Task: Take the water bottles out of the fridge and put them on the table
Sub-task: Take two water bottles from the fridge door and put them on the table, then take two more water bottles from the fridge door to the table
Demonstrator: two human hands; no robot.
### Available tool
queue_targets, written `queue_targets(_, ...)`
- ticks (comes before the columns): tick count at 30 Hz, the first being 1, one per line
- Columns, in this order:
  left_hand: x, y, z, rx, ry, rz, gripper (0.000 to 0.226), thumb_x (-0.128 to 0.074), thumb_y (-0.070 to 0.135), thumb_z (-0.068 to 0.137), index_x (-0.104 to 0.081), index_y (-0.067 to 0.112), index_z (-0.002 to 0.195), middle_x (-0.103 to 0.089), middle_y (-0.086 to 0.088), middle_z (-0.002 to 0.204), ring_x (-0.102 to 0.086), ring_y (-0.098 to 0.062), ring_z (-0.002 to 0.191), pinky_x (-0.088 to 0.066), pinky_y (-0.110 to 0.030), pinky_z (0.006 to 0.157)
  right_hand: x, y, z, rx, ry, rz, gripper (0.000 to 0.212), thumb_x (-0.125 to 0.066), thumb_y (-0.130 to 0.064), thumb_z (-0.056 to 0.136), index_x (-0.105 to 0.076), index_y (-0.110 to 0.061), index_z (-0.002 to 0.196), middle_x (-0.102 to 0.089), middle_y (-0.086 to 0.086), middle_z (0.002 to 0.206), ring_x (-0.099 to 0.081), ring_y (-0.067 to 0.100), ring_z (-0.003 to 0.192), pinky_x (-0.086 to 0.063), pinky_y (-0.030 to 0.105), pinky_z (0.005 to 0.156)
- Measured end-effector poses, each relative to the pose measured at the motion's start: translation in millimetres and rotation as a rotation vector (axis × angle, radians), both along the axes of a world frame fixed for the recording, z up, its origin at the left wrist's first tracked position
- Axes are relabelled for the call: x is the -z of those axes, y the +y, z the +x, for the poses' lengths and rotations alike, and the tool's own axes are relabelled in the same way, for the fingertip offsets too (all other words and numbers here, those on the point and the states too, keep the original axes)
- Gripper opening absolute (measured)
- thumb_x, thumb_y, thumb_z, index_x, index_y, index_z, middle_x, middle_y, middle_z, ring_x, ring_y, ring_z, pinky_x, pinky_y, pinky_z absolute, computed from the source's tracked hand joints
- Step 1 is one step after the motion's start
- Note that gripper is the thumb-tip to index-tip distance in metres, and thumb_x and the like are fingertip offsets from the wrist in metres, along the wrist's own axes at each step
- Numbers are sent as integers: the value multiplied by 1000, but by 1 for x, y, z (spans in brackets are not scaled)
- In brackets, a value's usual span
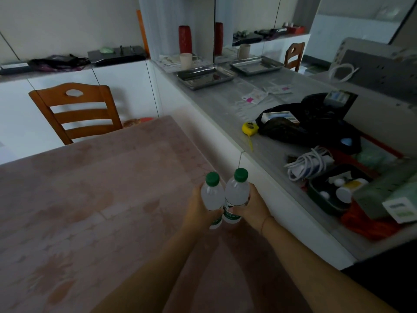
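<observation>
So, both bottles are in the lower middle of the frame, upright and touching side by side, green caps up. The left hand (198,207) has its fingers wrapped round the left bottle (212,196), and the right hand (253,206) grips the right bottle (237,192) the same way. They're over the right edge of the pink worktop (90,199); can't tell if the bottoms touch it. Wooden chair (76,109) at upper left. The grey worktop (225,102) on the right carries a steel tray (206,76), a yellow tape measure (249,128) and a black bag (316,123).
</observation>
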State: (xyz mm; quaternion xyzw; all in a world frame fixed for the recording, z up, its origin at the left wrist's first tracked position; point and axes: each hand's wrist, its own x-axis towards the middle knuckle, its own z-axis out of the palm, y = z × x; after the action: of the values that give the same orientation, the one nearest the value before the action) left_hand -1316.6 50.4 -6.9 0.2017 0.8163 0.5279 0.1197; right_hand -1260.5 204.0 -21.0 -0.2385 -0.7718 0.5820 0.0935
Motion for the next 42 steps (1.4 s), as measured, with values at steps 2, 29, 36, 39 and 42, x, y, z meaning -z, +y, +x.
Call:
queue_targets(2, -1, -3, 1, 6, -35, -12, 75, -80, 7, 72, -35, 19, 131, -48, 14, 107, -50, -2, 95, -43, -8, 69, 0, -1, 5, 8, 16, -44, 83, -80, 4, 62, -40, -15, 132, -51, -4, 118, -49, 15, 115, -46, 25, 92)
queue_targets(29, -24, -126, 188, 499, 1, 63, 73, -81, 21, 73, -45, 13, 136, -51, -2, 136, -50, -17, 122, -36, -25, 98, -65, -188, 294, 567, 87, 26, 89, -78, -7, 73, -26, -16, 145, -34, 9, 145, -35, 19, 132, -36, 40, 109)
queue_targets(36, -41, -150, 266, 611, 13, 56, 71, -81, 20, 73, -45, 16, 135, -51, -4, 136, -50, -17, 119, -38, -26, 97, -80, -232, 387, 714, 96, 58, 87, -78, -8, 73, -28, -17, 143, -36, 6, 144, -37, 16, 129, -35, 29, 104)
queue_targets(39, -48, -167, 300, 648, 50, 44, 72, -80, 23, 74, -44, 18, 136, -50, -1, 137, -49, -15, 121, -37, -26, 96, -86, -255, 422, 742, 116, 58, 86, -78, -8, 73, -28, -17, 144, -37, 6, 144, -37, 17, 130, -36, 31, 106)
queue_targets(42, -55, -187, 333, 649, 83, 36, 72, -80, 28, 74, -43, 22, 136, -50, 3, 137, -48, -12, 121, -38, -26, 95, -90, -281, 455, 756, 128, 66, 84, -77, -10, 74, -29, -19, 143, -40, 3, 142, -38, 15, 130, -36, 27, 104)
